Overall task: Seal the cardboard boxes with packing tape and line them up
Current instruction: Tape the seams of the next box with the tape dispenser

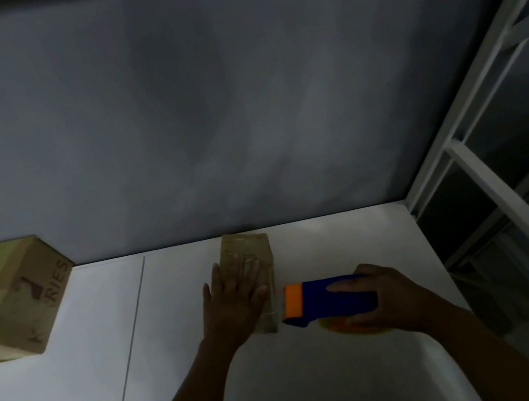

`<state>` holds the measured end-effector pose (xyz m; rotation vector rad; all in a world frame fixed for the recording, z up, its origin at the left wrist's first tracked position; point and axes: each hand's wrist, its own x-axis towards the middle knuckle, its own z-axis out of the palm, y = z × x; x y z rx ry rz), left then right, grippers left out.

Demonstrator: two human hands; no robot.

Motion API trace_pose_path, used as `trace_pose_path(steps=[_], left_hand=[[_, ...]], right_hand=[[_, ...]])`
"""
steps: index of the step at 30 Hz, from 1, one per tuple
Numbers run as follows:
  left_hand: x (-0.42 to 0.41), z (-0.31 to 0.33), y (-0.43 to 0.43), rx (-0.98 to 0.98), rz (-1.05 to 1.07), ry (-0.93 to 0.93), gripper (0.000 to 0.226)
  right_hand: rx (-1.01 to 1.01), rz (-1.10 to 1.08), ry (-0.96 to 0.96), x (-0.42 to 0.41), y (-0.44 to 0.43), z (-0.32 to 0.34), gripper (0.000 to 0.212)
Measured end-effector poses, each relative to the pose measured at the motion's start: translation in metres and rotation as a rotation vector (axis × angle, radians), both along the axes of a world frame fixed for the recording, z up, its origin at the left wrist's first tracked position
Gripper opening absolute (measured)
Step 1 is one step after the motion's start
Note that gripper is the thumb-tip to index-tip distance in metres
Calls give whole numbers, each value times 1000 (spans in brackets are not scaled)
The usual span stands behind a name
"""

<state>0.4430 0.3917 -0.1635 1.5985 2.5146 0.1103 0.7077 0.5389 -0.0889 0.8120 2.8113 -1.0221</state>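
Cardboard, brown, head view. Small box (246, 250): standing on the white worktop (353, 377) near its far edge, close to the grey wall (240, 100); clear tape glinting along its top and right side.

Left hand (236, 295): lying flat on top of the small box, grip spread, fingers straight and pressing down, clasping nothing.

Right hand (380, 296): resting just right of the small box, grip curling round the blue tape dispenser (333, 296), one digit lying along its upper face.

Tape dispenser: pointing its orange front end at the right side of the small box, very close to it; contact too dim for telling.

Yellowish tape roll (356, 328): showing beneath the tape dispenser and the right hand, mostly hidden.

Large box (12, 299): sitting well apart at the left edge of the worktop, by the wall, carrying tape strips across its top and dark printed letters on its side.

White metal rack (479, 166): standing to the right of the worktop.
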Motion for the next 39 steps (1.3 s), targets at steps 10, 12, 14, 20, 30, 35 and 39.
trace_pose_path(steps=[10, 12, 14, 20, 30, 35, 39], left_hand=[[1, 2, -1, 35, -11, -23, 70], [2, 4, -1, 13, -5, -37, 69], [-1, -2, 0, -10, -32, 7, 70], [0, -10, 4, -21, -17, 8, 77], [-16, -26, 5, -81, -263, 119, 63], [-18, -36, 4, -118, -227, 115, 65], [-7, -22, 6, -23, -67, 72, 70]], right_hand=[[75, 49, -103, -1, 2, 3, 67], [144, 67, -115, -2, -5, 0, 65], [296, 103, -129, -3, -12, -8, 66], [450, 140, -147, -24, -29, -18, 65], [625, 181, -88, -30, -28, -21, 65], [617, 281, -67, -14, -24, -41, 70], [516, 285, -168, -10, -33, -42, 100]])
